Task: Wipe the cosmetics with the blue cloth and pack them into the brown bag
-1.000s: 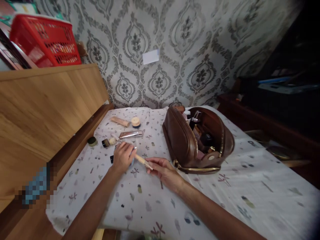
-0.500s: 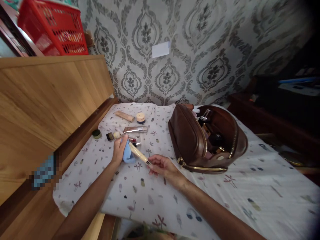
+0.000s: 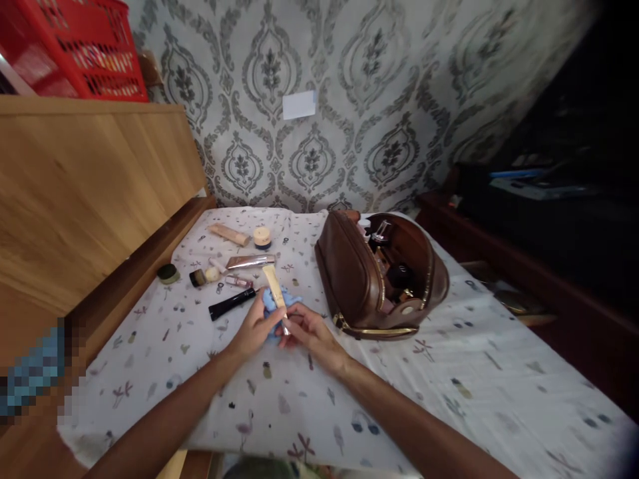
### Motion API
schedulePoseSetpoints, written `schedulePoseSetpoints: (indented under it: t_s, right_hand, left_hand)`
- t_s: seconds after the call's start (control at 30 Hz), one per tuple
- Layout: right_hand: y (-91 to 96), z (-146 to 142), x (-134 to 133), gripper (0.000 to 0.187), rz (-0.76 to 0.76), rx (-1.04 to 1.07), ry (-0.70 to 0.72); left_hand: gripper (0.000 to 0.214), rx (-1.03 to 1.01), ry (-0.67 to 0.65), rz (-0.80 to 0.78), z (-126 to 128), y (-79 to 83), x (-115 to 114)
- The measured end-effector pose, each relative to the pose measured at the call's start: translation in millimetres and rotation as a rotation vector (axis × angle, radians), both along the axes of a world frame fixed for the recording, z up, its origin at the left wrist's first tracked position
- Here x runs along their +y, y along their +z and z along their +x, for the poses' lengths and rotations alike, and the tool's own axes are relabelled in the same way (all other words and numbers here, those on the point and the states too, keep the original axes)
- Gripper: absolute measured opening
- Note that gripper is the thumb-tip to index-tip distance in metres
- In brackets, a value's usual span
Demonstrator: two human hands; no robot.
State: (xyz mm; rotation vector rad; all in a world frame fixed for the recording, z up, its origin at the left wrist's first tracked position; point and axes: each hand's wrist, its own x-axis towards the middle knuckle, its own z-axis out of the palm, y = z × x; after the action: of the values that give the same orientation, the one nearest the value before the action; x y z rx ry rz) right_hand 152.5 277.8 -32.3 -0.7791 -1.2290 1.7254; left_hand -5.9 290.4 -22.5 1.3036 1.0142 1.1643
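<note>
Half a second earlier the cream tube (image 3: pixel 274 286) had slanted between two hands held farther apart; now the hands had drawn together and it pointed away toward the wall, in front of the bunched blue cloth (image 3: pixel 292 301). That seemed to set cloth and tube together for close handling. The right hand (image 3: pixel 315 338) pinched the tube near its silvery end, while the left hand (image 3: pixel 249 330) was closed on the cloth, its thumb near the tube. The black tube (image 3: pixel 231 305), partly hidden earlier, had come into clear view just beside the left hand. To the right, the brown bag (image 3: pixel 348 269) stood unzipped on the patterned cover (image 3: pixel 439 399), holding a dark round item (image 3: pixel 399 274), a clear-topped bottle (image 3: pixel 382 233) and other pieces too crowded to tell. The small jar (image 3: pixel 262 237) was lidded, its contents hidden. The red basket (image 3: pixel 97 26) held things visible only through its slots.
</note>
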Motion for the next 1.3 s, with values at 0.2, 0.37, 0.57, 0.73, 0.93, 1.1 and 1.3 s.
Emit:
schedulePoseSetpoints:
  t_s: [0.2, 0.37, 0.57, 0.73, 0.93, 1.1, 1.3]
  right_hand:
    - [-5.6, -1.2, 3.4, 0.053, 0.048, -0.098, -0.002]
    - [-8.9, -5.2, -0.3, 0.057, 0.035, -0.154, -0.015]
    - [-8.2, -4.1, 0.7, 0.054, 0.044, -0.151, -0.068]
    - [-3.1, 3.8, 5.2, 0.049, -0.017, -0.07, -0.212]
    - [0.8, 9.9, 8.9, 0.05, -0.158, 0.101, -0.368]
    - [-0.3, 8.5, 10.6, 0.047, -0.083, 0.068, -0.411]
    - [-1.1, 6.5, 8.5, 0.04, 0.126, -0.06, -0.49]
  left_hand:
    - [0.042, -0.19, 0.113, -0.149, 0.8, 4.4, 5.9]
    - [0.055, -0.301, 0.367, -0.21, -4.2, 17.9, 10.0]
    - [0.057, -0.366, 0.385, -0.204, -9.1, 18.4, 16.8]
    - [0.045, -0.332, 0.358, -0.099, -15.3, 14.3, 20.9]
    - [0.04, -0.066, 0.326, 0.115, -26.9, 11.2, 20.5]
    - [0.042, 0.003, 0.299, 0.123, -30.7, 11.9, 18.7]
    - [0.038, -0.057, 0.353, 0.039, -34.3, 8.3, 24.4]
